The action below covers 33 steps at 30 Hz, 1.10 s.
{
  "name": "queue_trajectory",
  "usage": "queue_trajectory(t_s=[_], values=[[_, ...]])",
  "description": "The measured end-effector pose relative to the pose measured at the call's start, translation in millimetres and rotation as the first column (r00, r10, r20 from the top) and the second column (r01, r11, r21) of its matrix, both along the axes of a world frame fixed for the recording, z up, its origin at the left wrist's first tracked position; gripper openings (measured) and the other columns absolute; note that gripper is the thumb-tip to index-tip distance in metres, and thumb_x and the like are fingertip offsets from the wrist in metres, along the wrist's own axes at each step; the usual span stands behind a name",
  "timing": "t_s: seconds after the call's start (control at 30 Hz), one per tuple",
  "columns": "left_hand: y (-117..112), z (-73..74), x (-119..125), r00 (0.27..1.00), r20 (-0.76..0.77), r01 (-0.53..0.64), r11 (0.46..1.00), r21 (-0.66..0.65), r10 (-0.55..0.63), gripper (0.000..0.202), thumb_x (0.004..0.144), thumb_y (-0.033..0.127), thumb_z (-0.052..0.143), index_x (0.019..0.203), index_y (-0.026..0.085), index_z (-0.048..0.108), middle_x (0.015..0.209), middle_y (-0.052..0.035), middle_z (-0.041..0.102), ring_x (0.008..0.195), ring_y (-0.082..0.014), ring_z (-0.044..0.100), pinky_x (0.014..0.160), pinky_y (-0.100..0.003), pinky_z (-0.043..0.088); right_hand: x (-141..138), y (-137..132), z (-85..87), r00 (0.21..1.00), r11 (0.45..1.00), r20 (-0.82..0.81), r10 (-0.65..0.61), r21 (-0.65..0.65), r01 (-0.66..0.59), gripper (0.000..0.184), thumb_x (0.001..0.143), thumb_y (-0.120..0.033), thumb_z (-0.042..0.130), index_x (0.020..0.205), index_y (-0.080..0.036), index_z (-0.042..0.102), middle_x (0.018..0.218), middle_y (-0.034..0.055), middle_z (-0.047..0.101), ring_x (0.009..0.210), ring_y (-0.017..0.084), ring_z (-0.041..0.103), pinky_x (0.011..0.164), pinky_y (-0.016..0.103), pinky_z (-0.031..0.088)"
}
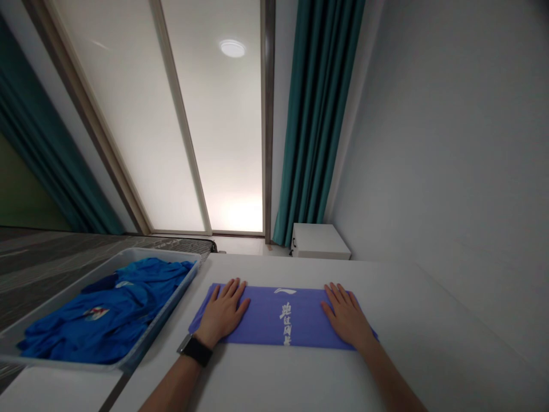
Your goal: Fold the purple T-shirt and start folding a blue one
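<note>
A purple garment [266, 320] with white lettering and a white logo lies folded into a flat, wide rectangle on the white table [274, 377]. My left hand [223, 313] rests flat on its left part, fingers stretched out and pointing away from me. On its right part lies my right hand [344, 315], palm down with the fingers extended. Neither hand grips the cloth; both press or rest on top of it. A dark-banded watch [195, 349] is on my left wrist. The layers beneath the top of the fold are hidden.
To the left stands a translucent plastic bin [160, 306] holding crumpled blue clothing [107, 309] with printed patches. Beyond the table are a small white cabinet [319, 240], a teal curtain [319, 114] and frosted sliding doors [227, 143]. A grey wall [450, 143] borders the right side.
</note>
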<state>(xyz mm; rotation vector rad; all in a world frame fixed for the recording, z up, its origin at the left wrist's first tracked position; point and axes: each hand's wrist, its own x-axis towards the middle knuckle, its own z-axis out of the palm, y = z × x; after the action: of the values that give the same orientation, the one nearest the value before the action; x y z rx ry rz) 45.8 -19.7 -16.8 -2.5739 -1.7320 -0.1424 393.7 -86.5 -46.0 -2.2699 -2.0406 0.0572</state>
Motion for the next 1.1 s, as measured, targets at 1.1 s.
queue_trajectory(t_s=[1.1], values=[[-31.5, 3.6, 38.0, 0.928, 0.077, 0.358, 0.930, 0.084, -0.364, 0.060, 0.102, 0.050, 0.025, 0.151, 0.016, 0.032, 0.157, -0.0093, 0.032, 0.144, -0.0238, 0.030, 0.118, -0.046, 0.024, -52.2, -6.6, 17.0, 0.991, 0.984, 0.008, 0.135, 0.116, -0.135, 0.061, 0.098, -0.040, 0.024, 0.150, -0.009, 0.034, 0.157, 0.0103, 0.030, 0.146, 0.023, 0.023, 0.121, 0.043, 0.011]])
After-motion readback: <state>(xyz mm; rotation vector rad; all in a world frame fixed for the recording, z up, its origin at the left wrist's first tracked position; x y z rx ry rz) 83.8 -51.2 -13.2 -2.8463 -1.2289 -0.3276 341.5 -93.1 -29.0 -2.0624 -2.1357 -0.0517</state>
